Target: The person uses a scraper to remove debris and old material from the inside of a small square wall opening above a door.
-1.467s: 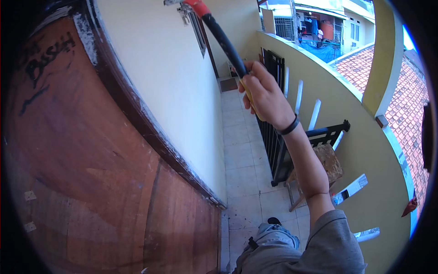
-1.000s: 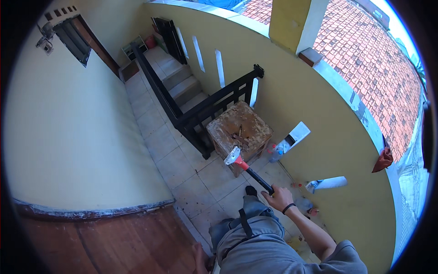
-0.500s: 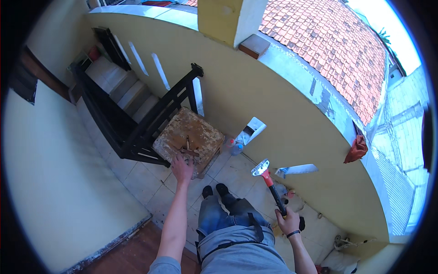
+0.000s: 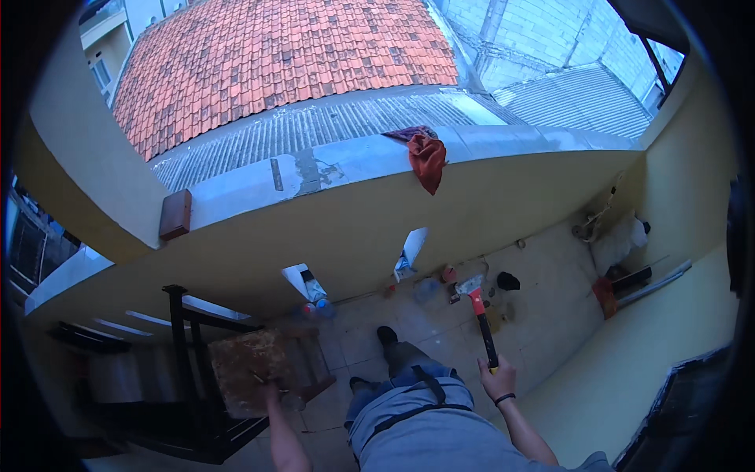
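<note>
My right hand [image 4: 498, 379] is wrapped round the lower end of a long-handled scraper [image 4: 483, 322]. This has a black and red handle and a metal head, and it is held upright in front of me. On the left, my left hand [image 4: 270, 391] is at the worn, peeling top of a wooden stool [image 4: 244, 354]. Its fingers are small and dark in shadow, so I cannot see whether they grip anything. A small thin item [image 4: 258, 378] lies by the fingertips, too unclear to name.
A black railing [image 4: 182, 346] stands left of the stool. Plastic bottles [image 4: 318, 308] sit by the low wall [image 4: 354, 236], over which a red cloth [image 4: 427, 161] hangs. Farther right on the tiled floor are a dark lump [image 4: 508, 281], a white sack [image 4: 621, 244] and pipes [image 4: 653, 283].
My view has swung right, bringing the far right floor corner into sight. The scraper remains in my right hand; my left hand is still at the stool.
</note>
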The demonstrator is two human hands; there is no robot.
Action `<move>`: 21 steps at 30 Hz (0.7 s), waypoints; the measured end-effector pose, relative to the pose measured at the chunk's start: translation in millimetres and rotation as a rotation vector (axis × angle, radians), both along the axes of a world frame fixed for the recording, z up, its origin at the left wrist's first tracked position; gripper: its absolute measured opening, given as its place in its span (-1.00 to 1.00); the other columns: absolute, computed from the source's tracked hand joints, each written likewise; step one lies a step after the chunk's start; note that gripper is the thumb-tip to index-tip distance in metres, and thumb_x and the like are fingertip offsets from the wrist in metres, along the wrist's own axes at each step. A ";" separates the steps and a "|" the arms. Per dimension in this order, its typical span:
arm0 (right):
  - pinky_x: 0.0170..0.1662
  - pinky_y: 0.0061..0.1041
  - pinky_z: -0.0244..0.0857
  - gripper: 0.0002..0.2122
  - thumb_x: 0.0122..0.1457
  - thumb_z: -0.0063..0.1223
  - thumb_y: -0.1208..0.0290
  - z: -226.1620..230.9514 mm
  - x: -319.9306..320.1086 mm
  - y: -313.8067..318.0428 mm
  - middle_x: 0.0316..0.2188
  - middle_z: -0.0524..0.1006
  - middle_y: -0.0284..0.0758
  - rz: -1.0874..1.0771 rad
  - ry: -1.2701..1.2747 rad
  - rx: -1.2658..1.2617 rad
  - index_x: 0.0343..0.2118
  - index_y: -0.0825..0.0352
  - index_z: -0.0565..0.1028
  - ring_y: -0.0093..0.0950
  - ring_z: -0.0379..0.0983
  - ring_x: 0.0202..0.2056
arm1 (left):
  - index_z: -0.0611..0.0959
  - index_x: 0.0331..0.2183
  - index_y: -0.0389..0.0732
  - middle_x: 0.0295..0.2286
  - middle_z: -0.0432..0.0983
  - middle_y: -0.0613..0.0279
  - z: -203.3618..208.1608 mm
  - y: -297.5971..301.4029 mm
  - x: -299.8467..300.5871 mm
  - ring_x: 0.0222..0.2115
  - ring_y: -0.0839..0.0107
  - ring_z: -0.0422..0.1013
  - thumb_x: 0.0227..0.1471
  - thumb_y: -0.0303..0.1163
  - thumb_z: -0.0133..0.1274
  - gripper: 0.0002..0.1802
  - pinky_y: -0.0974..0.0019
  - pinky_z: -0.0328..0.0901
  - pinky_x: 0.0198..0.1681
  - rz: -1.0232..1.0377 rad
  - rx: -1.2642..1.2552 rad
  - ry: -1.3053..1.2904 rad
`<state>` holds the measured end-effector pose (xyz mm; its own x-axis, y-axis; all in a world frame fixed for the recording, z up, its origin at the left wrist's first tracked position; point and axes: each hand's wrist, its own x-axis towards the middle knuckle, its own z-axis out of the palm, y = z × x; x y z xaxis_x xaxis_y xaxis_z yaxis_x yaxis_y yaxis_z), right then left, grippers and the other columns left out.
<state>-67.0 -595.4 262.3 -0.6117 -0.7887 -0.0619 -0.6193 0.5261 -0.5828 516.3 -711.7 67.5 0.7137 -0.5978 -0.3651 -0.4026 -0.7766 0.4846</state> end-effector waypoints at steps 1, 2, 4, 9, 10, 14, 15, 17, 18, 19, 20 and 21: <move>-0.47 -0.17 0.29 -0.57 0.15 0.25 0.04 8.6 1.5 -12.5 -0.67 0.47 -0.12 -0.008 0.013 -0.018 -0.53 0.37 0.43 -0.05 0.51 -0.54 | 0.67 -0.17 -0.44 -0.25 0.66 -0.06 -3.5 -6.7 -0.1 -0.25 0.17 0.59 0.08 -0.20 0.11 -0.54 0.09 0.45 -0.21 0.057 -0.009 0.175; -0.47 -0.17 0.29 -0.57 0.18 0.21 0.03 12.8 -2.2 -26.5 -0.67 0.47 -0.12 0.005 0.022 -0.093 -0.51 0.36 0.43 -0.05 0.52 -0.53 | 0.68 -0.16 -0.42 -0.22 0.65 -0.06 -12.3 -5.4 5.7 -0.19 0.17 0.58 0.06 -0.14 0.14 -0.50 0.06 0.43 -0.15 0.135 -0.006 0.338; -0.46 -0.17 0.29 -0.57 0.22 0.16 0.03 15.4 -15.3 -61.2 -0.66 0.47 -0.12 0.019 0.017 -0.180 -0.50 0.36 0.43 -0.05 0.52 -0.52 | 0.67 -0.16 -0.40 -0.22 0.64 -0.08 -37.1 2.6 23.2 -0.20 0.16 0.58 0.07 -0.13 0.14 -0.51 0.08 0.42 -0.16 0.155 0.050 0.382; -0.50 -0.20 0.28 -0.62 0.32 0.04 0.02 30.9 -51.5 -153.3 -0.66 0.46 -0.18 0.114 0.085 -0.476 -0.40 0.30 0.43 -0.07 0.49 -0.56 | 0.64 -0.18 -0.39 -0.31 0.62 -0.09 -20.7 -6.6 -16.4 -0.31 0.16 0.58 0.11 -0.25 0.09 -0.62 0.14 0.43 -0.29 0.038 0.228 -0.008; -0.50 -0.20 0.28 -0.62 0.32 0.04 0.02 31.8 -59.4 -167.9 -0.66 0.46 -0.18 0.111 0.078 -0.465 -0.40 0.30 0.43 -0.07 0.49 -0.56 | 0.63 -0.18 -0.39 -0.31 0.61 -0.10 -18.8 -6.4 -24.6 -0.31 0.16 0.57 0.11 -0.24 0.09 -0.62 0.14 0.43 -0.28 0.037 0.240 -0.032; -0.48 -0.26 0.28 -0.61 0.33 0.03 0.03 22.2 -88.7 -210.0 -0.66 0.44 -0.20 0.115 0.021 -0.513 -0.39 0.32 0.42 -0.13 0.49 -0.56 | 0.62 -0.20 -0.38 -0.34 0.59 -0.12 1.7 -12.8 -46.9 -0.30 0.14 0.56 0.12 -0.23 0.09 -0.63 0.12 0.41 -0.24 0.052 0.247 -0.146; -0.48 -0.28 0.27 -0.61 0.33 0.01 0.03 18.7 -95.7 -218.6 -0.66 0.43 -0.20 0.097 0.002 -0.502 -0.40 0.32 0.41 -0.16 0.48 -0.57 | 0.61 -0.20 -0.37 -0.35 0.59 -0.12 14.5 -18.8 -54.5 -0.29 0.13 0.56 0.12 -0.23 0.09 -0.63 0.11 0.40 -0.24 0.069 0.241 -0.188; -0.49 -0.31 0.23 -0.60 0.35 -0.03 0.03 7.6 -110.2 -229.3 -0.66 0.41 -0.21 0.058 -0.020 -0.492 -0.40 0.34 0.39 -0.23 0.43 -0.61 | 0.60 -0.21 -0.36 -0.36 0.58 -0.13 50.0 -23.1 -73.0 -0.29 0.12 0.55 0.12 -0.23 0.10 -0.64 0.10 0.39 -0.22 0.110 0.227 -0.299; -0.49 -0.31 0.22 -0.60 0.36 -0.04 0.04 -0.5 -118.0 -230.6 -0.65 0.41 -0.19 -0.007 -0.021 -0.480 -0.40 0.36 0.40 -0.23 0.43 -0.60 | 0.60 -0.22 -0.36 -0.37 0.57 -0.13 75.8 -29.5 -84.0 -0.29 0.12 0.55 0.13 -0.22 0.10 -0.64 0.10 0.39 -0.21 0.127 0.189 -0.364; -0.49 -0.31 0.21 -0.60 0.37 -0.05 0.06 -11.3 -125.8 -229.8 -0.64 0.41 -0.18 -0.067 -0.026 -0.468 -0.40 0.37 0.40 -0.23 0.42 -0.59 | 0.59 -0.22 -0.36 -0.37 0.57 -0.14 104.1 -36.5 -92.4 -0.28 0.11 0.55 0.13 -0.22 0.10 -0.65 0.09 0.38 -0.20 0.137 0.118 -0.428; -0.47 -0.28 0.21 -0.60 0.39 -0.08 0.08 -27.2 -134.4 -226.1 -0.62 0.42 -0.13 -0.159 -0.017 -0.474 -0.38 0.40 0.41 -0.19 0.42 -0.56 | 0.59 -0.23 -0.35 -0.38 0.56 -0.14 132.2 -45.2 -98.8 -0.28 0.11 0.55 0.13 -0.22 0.10 -0.65 0.09 0.38 -0.19 0.132 0.020 -0.478; -0.44 -0.25 0.22 -0.59 0.41 -0.11 0.10 -46.4 -140.9 -222.3 -0.60 0.44 -0.08 -0.248 -0.011 -0.478 -0.37 0.43 0.42 -0.15 0.42 -0.53 | 0.59 -0.23 -0.35 -0.38 0.56 -0.15 165.9 -58.0 -106.4 -0.28 0.10 0.54 0.13 -0.22 0.10 -0.65 0.08 0.37 -0.18 0.112 -0.091 -0.502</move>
